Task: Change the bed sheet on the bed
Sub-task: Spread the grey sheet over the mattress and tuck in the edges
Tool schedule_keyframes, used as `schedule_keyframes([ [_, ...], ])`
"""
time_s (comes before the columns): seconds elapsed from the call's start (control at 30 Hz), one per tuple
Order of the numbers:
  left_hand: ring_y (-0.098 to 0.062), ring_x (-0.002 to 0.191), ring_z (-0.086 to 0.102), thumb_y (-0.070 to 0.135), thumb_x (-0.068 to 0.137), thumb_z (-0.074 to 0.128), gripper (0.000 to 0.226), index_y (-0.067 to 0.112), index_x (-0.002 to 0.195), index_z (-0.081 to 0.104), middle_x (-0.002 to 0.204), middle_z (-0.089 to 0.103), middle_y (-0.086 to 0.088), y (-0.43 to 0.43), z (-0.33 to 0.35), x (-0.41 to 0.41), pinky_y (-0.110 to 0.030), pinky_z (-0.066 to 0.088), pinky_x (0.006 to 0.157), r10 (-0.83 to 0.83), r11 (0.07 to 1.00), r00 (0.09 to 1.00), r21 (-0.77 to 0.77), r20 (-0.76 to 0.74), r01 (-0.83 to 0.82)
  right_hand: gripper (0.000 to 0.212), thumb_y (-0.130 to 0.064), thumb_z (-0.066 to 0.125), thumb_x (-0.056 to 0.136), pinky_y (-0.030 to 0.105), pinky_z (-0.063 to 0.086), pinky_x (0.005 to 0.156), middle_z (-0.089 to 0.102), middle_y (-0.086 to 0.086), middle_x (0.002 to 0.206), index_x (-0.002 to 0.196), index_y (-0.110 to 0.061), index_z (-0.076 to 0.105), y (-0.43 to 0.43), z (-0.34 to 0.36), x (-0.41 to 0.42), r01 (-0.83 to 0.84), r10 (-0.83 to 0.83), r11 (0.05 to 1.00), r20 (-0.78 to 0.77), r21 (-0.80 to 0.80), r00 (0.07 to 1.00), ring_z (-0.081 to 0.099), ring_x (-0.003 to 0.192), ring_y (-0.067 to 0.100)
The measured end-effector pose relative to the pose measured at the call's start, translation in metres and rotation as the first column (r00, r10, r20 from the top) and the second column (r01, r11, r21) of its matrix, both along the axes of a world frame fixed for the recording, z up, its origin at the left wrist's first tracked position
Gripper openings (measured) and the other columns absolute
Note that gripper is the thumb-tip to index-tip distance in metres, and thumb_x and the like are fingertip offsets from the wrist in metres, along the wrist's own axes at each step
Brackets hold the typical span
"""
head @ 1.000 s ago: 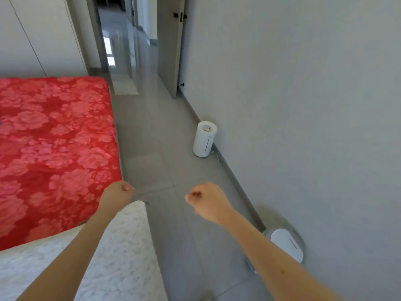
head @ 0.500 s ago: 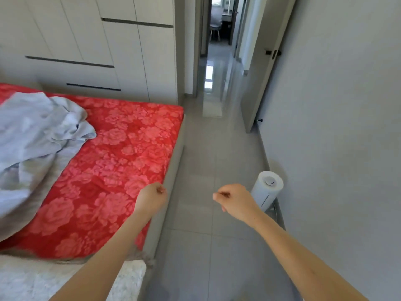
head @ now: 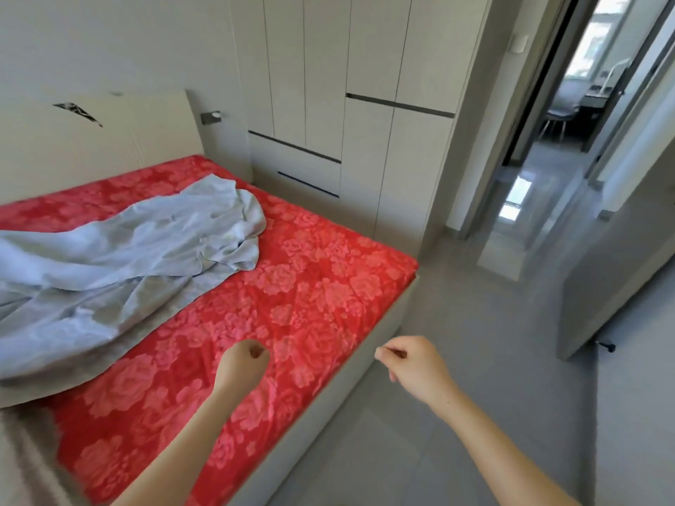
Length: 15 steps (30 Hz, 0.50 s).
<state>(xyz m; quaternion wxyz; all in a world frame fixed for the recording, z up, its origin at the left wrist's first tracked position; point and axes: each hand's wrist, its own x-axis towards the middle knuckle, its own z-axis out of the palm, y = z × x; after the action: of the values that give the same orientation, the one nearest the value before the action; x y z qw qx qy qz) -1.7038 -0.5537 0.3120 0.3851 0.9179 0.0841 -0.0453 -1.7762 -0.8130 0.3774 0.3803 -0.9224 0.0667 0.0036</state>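
Observation:
A red sheet with a rose pattern (head: 310, 301) covers the mattress of the bed (head: 387, 330). On it, toward the left, a pale blue-grey sheet (head: 120, 264) lies crumpled and spread in folds. My left hand (head: 241, 365) hovers over the red sheet near the bed's right side, its fingers curled into a fist with nothing in them. Just past the bed's edge, above the floor, my right hand (head: 416, 367) is also curled and holds nothing. Neither hand touches the bedding.
A beige headboard (head: 102, 140) stands at the back left. A blurred pale cloth (head: 25, 458) lies at the lower left. Tall wardrobe doors (head: 365, 140) stand behind the bed, with a grey tiled floor (head: 475, 359), an open doorway (head: 529, 177) and a door (head: 613, 279) to the right.
My view has swung left from the wall and floor onto the bed, bringing the blue-grey sheet and headboard into sight. Both hands stay curled and held out in front.

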Motion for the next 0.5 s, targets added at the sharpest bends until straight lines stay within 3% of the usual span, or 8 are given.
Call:
schedule_keyframes([
  [0.07,-0.023,0.056,0.051,0.016,0.088,0.054,0.02,0.005,0.072,0.061,0.062,0.058,-0.006,-0.024,-0.008,0.053,-0.028,0.038,0.055,0.024,1.0,1.0,0.01,-0.008,-0.024,0.037,-0.024,0.056,0.091,0.018,0.034,0.052,0.053,-0.002,0.049,0.058,-0.007,0.054,-0.029,-0.001,0.056,-0.029,0.029,1.0,0.009,0.009,1.0,0.042,0.045,0.007],
  [0.13,-0.022,0.056,0.05,0.016,0.088,0.055,0.02,0.002,0.075,0.062,0.061,0.057,-0.006,-0.055,-0.009,0.113,-0.029,0.037,0.055,0.022,1.0,1.0,0.006,-0.002,-0.022,0.038,-0.023,0.056,0.092,0.026,0.037,0.057,0.052,0.001,0.05,0.06,-0.002,0.053,-0.06,-0.003,0.117,-0.048,0.048,0.998,0.016,0.035,0.999,0.043,0.048,0.009],
  [0.23,-0.02,0.054,0.047,0.015,0.088,0.056,0.027,0.014,0.061,0.053,0.055,0.052,-0.002,-0.112,0.003,0.213,-0.029,0.034,0.052,0.006,1.0,1.0,-0.005,0.009,-0.005,0.036,-0.024,0.055,0.092,0.032,0.041,0.062,0.05,0.004,0.054,0.067,0.001,0.055,-0.113,0.0,0.205,-0.052,0.052,0.998,0.016,0.047,0.999,0.043,0.052,0.012],
  [0.3,-0.021,0.053,0.044,0.014,0.088,0.057,0.034,0.019,0.056,0.046,0.052,0.048,-0.001,-0.154,0.011,0.276,-0.029,0.03,0.05,-0.005,1.0,0.999,-0.005,0.033,0.005,0.035,-0.024,0.055,0.092,0.031,0.042,0.062,0.052,0.006,0.054,0.07,0.003,0.058,-0.153,0.005,0.257,-0.044,0.043,0.998,0.01,0.047,0.999,0.044,0.051,0.012],
  [0.4,-0.023,0.064,0.05,0.015,0.088,0.057,0.023,0.015,0.065,0.055,0.063,0.059,-0.007,-0.225,0.022,0.357,-0.03,0.033,0.058,-0.031,0.999,0.999,0.012,0.023,0.031,0.035,-0.023,0.057,0.091,0.028,0.038,0.062,0.053,0.015,0.057,0.069,0.004,0.057,-0.217,0.009,0.325,0.004,-0.006,0.999,0.035,0.047,0.999,0.043,0.052,0.011],
  [0.5,-0.023,0.066,0.052,0.014,0.088,0.056,0.023,0.015,0.065,0.054,0.059,0.054,0.0,-0.298,0.02,0.429,-0.028,0.035,0.06,-0.062,0.998,0.998,-0.006,0.026,0.062,0.034,-0.021,0.058,0.091,0.023,0.039,0.059,0.05,0.003,0.051,0.063,-0.002,0.058,-0.281,0.011,0.39,0.019,-0.021,0.999,0.039,0.043,0.999,0.042,0.049,0.007],
])
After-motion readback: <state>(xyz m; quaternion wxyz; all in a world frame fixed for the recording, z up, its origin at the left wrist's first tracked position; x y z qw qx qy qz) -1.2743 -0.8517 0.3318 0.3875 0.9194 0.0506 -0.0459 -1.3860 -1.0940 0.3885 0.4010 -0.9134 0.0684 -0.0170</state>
